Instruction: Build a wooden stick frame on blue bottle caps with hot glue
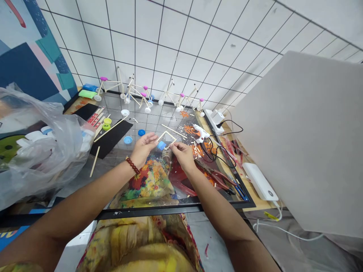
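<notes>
Between my two hands is a small angular frame of pale wooden sticks [170,134], raised over the glass tabletop. My left hand [144,147], with a beaded bracelet at the wrist, pinches its left corner. On the right corner, the thumb and fingers of my right hand [183,153] are closed. A blue bottle cap [161,146] shows just below the frame; whether it touches the sticks I cannot tell. Beyond my hands lie a loose stick [174,130] and a dark blue cap [141,132]. A white glue gun [201,133] rests to the right.
Several small stick bicycles with cap wheels [181,98] stand along the tiled wall. A plastic bag of caps [65,139] fills the left side. Red-handled pliers [218,177], a black cable [217,153] and a white power strip [214,120] lie to the right.
</notes>
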The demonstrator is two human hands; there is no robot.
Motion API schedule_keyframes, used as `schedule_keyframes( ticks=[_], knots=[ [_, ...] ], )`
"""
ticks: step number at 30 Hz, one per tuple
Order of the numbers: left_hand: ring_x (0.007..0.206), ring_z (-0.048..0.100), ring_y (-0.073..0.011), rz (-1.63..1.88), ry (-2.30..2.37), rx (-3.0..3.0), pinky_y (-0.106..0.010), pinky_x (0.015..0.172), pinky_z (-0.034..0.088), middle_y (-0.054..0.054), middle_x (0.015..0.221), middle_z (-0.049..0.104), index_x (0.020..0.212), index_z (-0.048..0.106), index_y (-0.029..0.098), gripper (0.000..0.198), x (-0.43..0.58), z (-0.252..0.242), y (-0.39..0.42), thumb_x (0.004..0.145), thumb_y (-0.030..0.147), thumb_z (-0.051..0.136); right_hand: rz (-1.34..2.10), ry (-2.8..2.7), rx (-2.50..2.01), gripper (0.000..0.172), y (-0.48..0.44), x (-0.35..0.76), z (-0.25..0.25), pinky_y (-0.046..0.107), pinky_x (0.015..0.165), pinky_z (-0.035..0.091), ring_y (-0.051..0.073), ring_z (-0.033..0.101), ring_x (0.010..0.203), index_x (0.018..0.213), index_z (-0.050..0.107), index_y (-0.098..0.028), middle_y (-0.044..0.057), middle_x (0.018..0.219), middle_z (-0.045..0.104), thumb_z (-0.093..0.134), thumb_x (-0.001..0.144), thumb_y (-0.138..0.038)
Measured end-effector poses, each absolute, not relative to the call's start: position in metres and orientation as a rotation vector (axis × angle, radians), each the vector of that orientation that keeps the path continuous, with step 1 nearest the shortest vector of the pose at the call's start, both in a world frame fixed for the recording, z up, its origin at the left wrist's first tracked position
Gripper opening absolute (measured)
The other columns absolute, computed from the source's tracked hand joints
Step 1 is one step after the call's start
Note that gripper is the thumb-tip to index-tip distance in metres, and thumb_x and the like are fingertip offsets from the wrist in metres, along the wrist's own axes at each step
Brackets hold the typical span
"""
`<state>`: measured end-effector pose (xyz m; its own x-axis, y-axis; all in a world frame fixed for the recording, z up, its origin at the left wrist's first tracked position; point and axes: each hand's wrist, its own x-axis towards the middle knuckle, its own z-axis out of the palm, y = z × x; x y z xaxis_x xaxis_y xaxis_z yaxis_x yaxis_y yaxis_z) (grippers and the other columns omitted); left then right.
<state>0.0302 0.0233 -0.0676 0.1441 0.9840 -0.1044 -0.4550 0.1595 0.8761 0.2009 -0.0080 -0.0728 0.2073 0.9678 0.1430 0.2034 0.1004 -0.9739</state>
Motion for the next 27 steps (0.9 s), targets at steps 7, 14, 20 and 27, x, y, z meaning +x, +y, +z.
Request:
schedule_keyframes(
  ticks=[7,14,20,27],
  knots=[
    [0.092,0.064,-0.0156,1.511,0.933,0.794,-0.037,0.097,0.049,-0.005,0.097,0.067,0.096,0.064,0.017,0.038,0.028,-0.074,0.035,0.059,0.013,0.071,0.577,-1.558,-1.622,0.033,0.002,0.216,-0.074,0.029,0.065,0.043,0.019,0.058,0.067,0.07,0.072,-0.02,0.001,0.066,0.066,0.059,0.083,-0.048],
    [0.087,0.064,-0.0144,1.59,0.912,0.82,-0.033,0.087,0.053,-0.003,0.091,0.066,0.095,0.065,0.018,0.036,0.026,-0.073,0.038,0.06,0.013,0.068,-0.143,-1.985,-2.227,0.032,0.047,0.251,-0.034,0.033,0.088,0.044,0.025,0.064,0.107,0.111,0.073,-0.021,0.011,0.115,0.073,0.047,0.095,-0.027],
    [0.087,0.065,-0.0145,1.657,0.909,0.883,-0.032,0.086,0.054,-0.003,0.092,0.067,0.097,0.065,0.019,0.034,0.022,-0.07,0.042,0.064,0.014,0.068,-0.183,-2.073,-2.378,0.028,0.081,0.245,-0.032,0.037,0.086,0.044,0.029,0.067,0.103,0.098,0.078,-0.014,0.019,0.104,0.074,0.053,0.085,-0.014],
    [0.086,0.065,-0.0144,1.648,0.922,0.89,-0.032,0.086,0.055,-0.003,0.091,0.068,0.098,0.065,0.019,0.034,0.021,-0.075,0.044,0.065,0.015,0.068,-0.303,-2.163,-2.338,0.03,0.082,0.246,-0.027,0.04,0.09,0.041,0.031,0.064,0.108,0.107,0.073,-0.009,0.023,0.11,0.072,0.049,0.089,-0.014]
  ],
)
